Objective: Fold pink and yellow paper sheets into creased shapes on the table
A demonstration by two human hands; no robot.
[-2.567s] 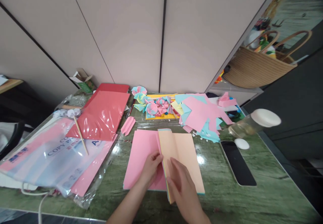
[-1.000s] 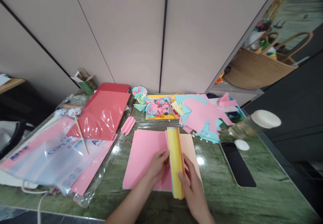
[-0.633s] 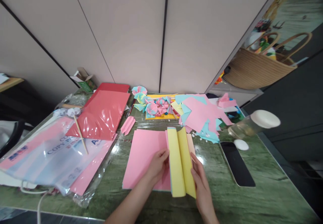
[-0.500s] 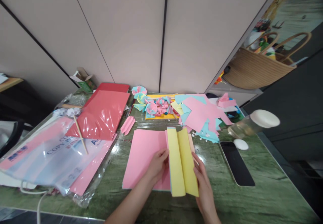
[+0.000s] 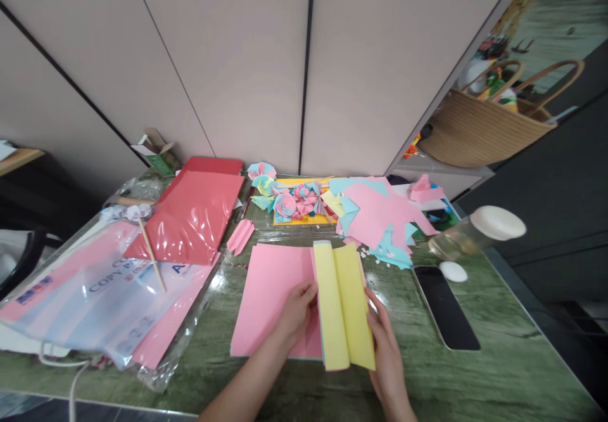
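Observation:
A folded stack of coloured paper (image 5: 334,308) stands partly raised in front of me, its yellow inner faces showing and pink and blue edges along the left side. My left hand (image 5: 300,311) pinches its left edge between thumb and fingers. My right hand (image 5: 381,333) grips the right edge, with the fingers along its outer side. Beneath and to the left lies a stack of pink paper (image 5: 273,289), flat on the green table (image 5: 451,377). Part of the pink stack is covered by my left hand and the folded paper.
Paper flowers (image 5: 304,200) and pink and blue scraps (image 5: 370,210) lie at the back. A phone (image 5: 446,308), a white lid (image 5: 453,272) and a bottle (image 5: 470,235) are on the right. Plastic-wrapped paper (image 5: 118,289), a wooden stick (image 5: 152,257) and red folders (image 5: 199,210) occupy the left.
Almost nothing differs. The yellow folded paper has shifted very slightly, and both hands keep their hold at its edges.

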